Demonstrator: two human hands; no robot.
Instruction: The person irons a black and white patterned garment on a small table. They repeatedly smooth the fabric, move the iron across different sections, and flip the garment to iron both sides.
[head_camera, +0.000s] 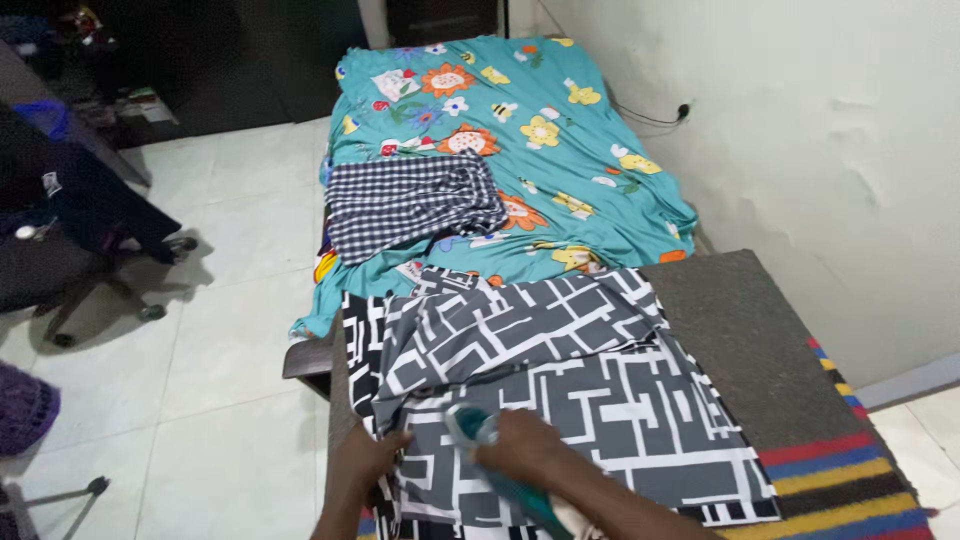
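Ironing was judged mid-pass: teal iron (490, 455) was gripped by right hand (525, 450) on the near patterned cloth (580, 400); left hand (372, 452) pinched its left edge. Next stroke likely needed cloth held taut.

Ironing table (760, 330) in the foreground, topped with a grey felt pad, a striped blanket (850, 470) in red, blue, yellow and black showing at its near right edge. Spread flat on the pad, left of the blanket: a grey garment (560, 370) with white and black block pattern. Beyond the table, a bed (520, 150) under a teal floral sheet. Lying on that sheet, at its left side: a crumpled black-and-white checked cloth (410, 200). White tiled floor (220, 350) left of the table.
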